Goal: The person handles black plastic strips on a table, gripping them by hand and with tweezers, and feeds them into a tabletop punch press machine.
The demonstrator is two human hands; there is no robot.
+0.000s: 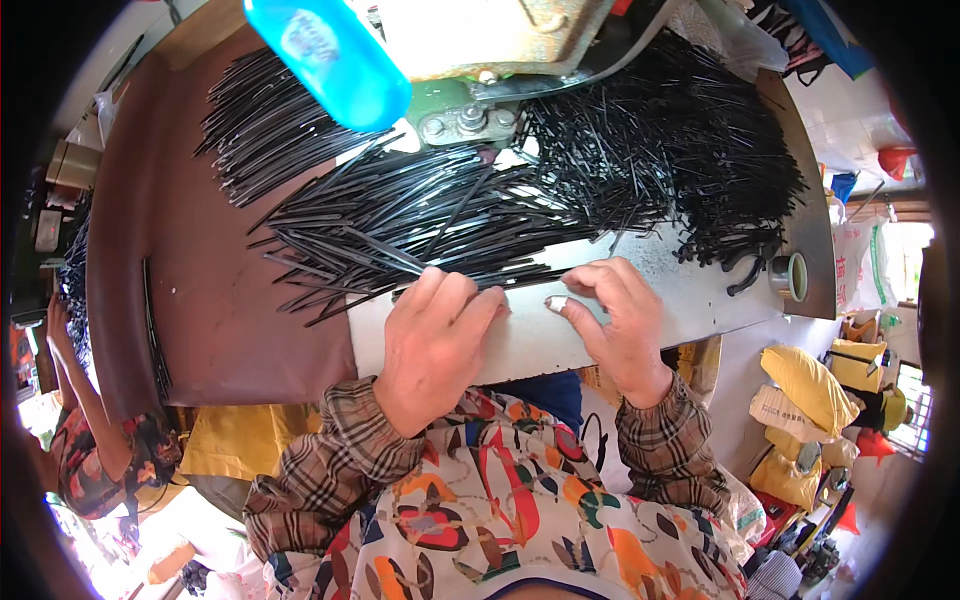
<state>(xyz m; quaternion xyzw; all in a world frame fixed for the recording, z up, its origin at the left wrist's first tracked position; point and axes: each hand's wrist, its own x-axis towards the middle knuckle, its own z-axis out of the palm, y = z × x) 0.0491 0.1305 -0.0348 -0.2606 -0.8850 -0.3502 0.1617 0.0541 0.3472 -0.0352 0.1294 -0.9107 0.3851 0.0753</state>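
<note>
My left hand [435,345] is closed, its fingertips pinching thin black strips [385,250] that stick out to the upper left. To its right, my right hand [618,322] is held with thumb and index finger apart. White wrapping covers the tip of that thumb. The index fingertip is close to the end of a thin black strip [535,281]; whether they touch I cannot tell. Just beyond both hands lies a loose pile of black strips [400,205] on the pale metal plate [690,297] and the brown table cover [230,300].
A machine [470,122] with a blue bottle-shaped thing [335,65] stands at the far middle. Tangled black pieces [690,140] heap up at the right, near a small round metal cup [790,277]. Yellow sacks [805,390] are stacked lower right. Another person's arm [85,400] shows at far left.
</note>
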